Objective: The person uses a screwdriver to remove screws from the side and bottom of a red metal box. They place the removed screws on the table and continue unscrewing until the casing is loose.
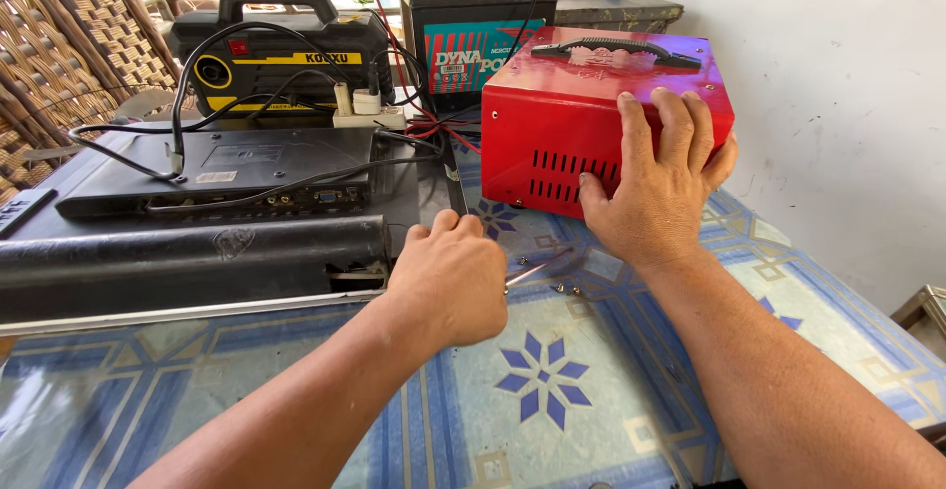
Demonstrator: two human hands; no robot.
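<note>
Nearest me, the table (552, 390) wears a glossy plastic cloth printed with blue star tiles. My left hand (448, 277) sits on it curled into a tight fist around a thin metal screwdriver (537, 270), whose shiny shaft pokes out to the right; a few small screws (564, 290) lie loose just beyond its tip. My right hand (658, 188) spreads flat over the near corner of the red metal box (601, 114), fingers on its smooth top and thumb against the slotted vent side, pressing rather than closing round anything. The box stands at the table's right, a black handle (616, 50) along its lid. Left of it lies a flat black television (197, 223), back up, matte plastic, cables looped across. Further back stand a black and yellow pressure washer (281, 55) and a boxy car battery (478, 26), with woven wicker chairs (69, 55) at far left.
</note>
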